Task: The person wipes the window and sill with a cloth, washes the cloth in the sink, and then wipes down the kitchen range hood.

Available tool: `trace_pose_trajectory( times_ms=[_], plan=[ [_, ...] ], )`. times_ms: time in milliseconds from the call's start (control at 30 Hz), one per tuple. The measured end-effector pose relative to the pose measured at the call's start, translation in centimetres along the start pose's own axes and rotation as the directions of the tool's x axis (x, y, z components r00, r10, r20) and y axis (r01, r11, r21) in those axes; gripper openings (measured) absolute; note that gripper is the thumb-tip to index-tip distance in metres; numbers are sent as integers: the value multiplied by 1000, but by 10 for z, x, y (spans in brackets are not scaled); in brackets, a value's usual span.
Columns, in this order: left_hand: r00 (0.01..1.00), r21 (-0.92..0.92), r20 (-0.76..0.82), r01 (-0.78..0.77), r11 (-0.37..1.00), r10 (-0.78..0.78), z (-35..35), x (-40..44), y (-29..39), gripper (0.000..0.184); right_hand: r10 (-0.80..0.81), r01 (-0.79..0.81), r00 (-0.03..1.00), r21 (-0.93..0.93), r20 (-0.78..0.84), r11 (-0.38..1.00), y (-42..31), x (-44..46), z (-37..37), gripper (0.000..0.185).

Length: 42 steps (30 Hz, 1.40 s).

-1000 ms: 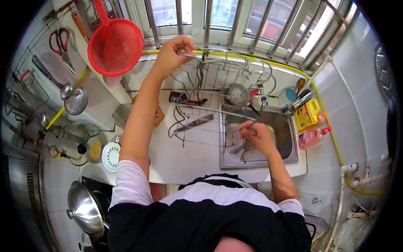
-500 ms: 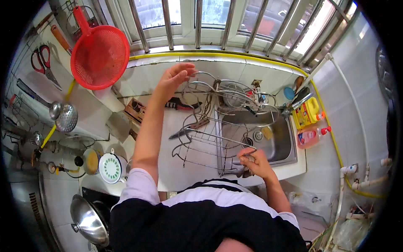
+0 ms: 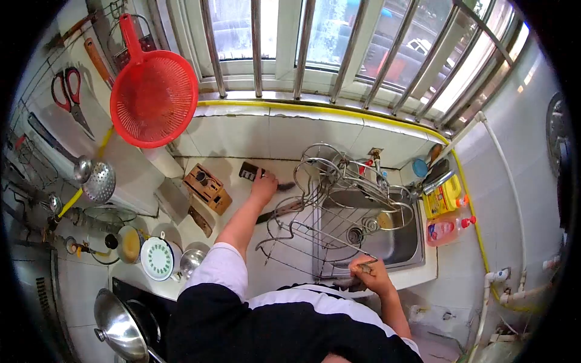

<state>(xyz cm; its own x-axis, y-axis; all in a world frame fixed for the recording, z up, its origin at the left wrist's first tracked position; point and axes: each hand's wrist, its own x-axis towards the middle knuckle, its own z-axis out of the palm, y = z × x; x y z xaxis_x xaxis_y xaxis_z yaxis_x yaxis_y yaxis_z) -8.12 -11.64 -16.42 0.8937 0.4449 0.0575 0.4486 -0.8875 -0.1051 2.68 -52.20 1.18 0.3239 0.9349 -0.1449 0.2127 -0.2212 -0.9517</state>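
My left hand (image 3: 264, 187) reaches down to the counter, its fingers closed over the middle of a black-handled tool (image 3: 249, 172). A dark end of that tool shows to the right of the hand; its exact kind is hidden. My right hand (image 3: 370, 276) grips the near right corner of a metal wire dish rack (image 3: 302, 239). The rack is tilted and spans the counter and the sink (image 3: 417, 248). Beside the rack, partly behind its wires, lies a knife (image 3: 278, 212) with a brown handle.
A wooden knife block (image 3: 207, 186) and a cleaver (image 3: 173, 201) are left of my left hand. A red colander (image 3: 154, 100) hangs above them. Yellow (image 3: 440, 201) and pink (image 3: 443, 232) bottles stand right of the sink. A lidded enamel pot (image 3: 160, 259) sits at left.
My left hand has left the rack's upper end and come down onto the black-handled tool. The rack's upper end has shifted right and lower; my right hand still holds its corner.
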Motion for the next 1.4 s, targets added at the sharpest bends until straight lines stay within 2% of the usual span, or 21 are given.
trace_pose_trajectory(
  times_ms=[33,133,167,233,367,433,467,533,567,667,733,933,1033,1167,1200,1267,1333,1400],
  plan=[
    [1000,2,-2,7,1000,-7,0,-2,-2,23,4,-4,1000,25,8,1000,-2,0,0,16],
    [971,94,-135,-185,978,196,-9,-5,-8,15,-25,25,1000,15,19,1000,0,0,-1,14],
    [972,100,-138,-180,979,192,-15,-2,-8,15,-52,52,999,-20,16,998,1,0,-2,13],
    [967,160,-238,-56,985,94,-65,-5,-1,12,-89,92,995,-67,34,994,-3,2,-5,11],
    [944,150,-324,-11,989,59,-177,-15,-13,14,-147,151,988,-135,41,979,8,4,-8,11],
    [899,282,-407,-44,959,161,-215,-11,-36,17,-88,89,996,-43,34,995,4,3,-9,13],
    [898,289,-408,-42,957,163,-227,-6,-49,17,-95,96,995,-40,34,995,4,5,-8,13],
    [849,407,-438,-108,907,297,-243,4,-74,17,-133,134,991,-28,14,991,5,5,-8,9],
    [846,411,-442,-104,906,297,-248,11,-84,17,-140,141,990,-30,13,990,5,6,-9,9],
    [818,451,-450,-140,881,360,-255,32,-109,15,-189,191,981,-78,30,978,6,6,-11,12],
    [846,449,-374,-194,872,380,-250,46,-123,11,-160,162,987,-121,27,979,7,6,-11,10],
    [879,537,-284,-185,823,383,-235,80,-150,12,-96,97,995,-118,13,988,10,6,-8,8],
    [902,569,-292,-104,815,318,-230,92,-167,10,-76,75,997,-142,0,987,13,4,-6,9],
    [879,664,-334,-37,747,341,-212,115,-182,14,-106,102,994,-170,-14,980,2,6,-3,8],
    [876,662,-336,-41,748,346,-210,120,-183,14,-102,97,995,-172,-20,980,1,6,-2,8],
    [914,592,-362,74,802,182,-206,131,-184,15,-199,194,980,-146,-21,970,1,7,-1,11],
    [932,581,-326,63,812,161,-201,135,-188,16,-160,159,987,-174,5,972,-10,9,-1,13],
    [897,545,-417,121,830,143,-195,130,-189,20,-124,130,991,-197,41,972,-15,13,0,15]
  ],
)
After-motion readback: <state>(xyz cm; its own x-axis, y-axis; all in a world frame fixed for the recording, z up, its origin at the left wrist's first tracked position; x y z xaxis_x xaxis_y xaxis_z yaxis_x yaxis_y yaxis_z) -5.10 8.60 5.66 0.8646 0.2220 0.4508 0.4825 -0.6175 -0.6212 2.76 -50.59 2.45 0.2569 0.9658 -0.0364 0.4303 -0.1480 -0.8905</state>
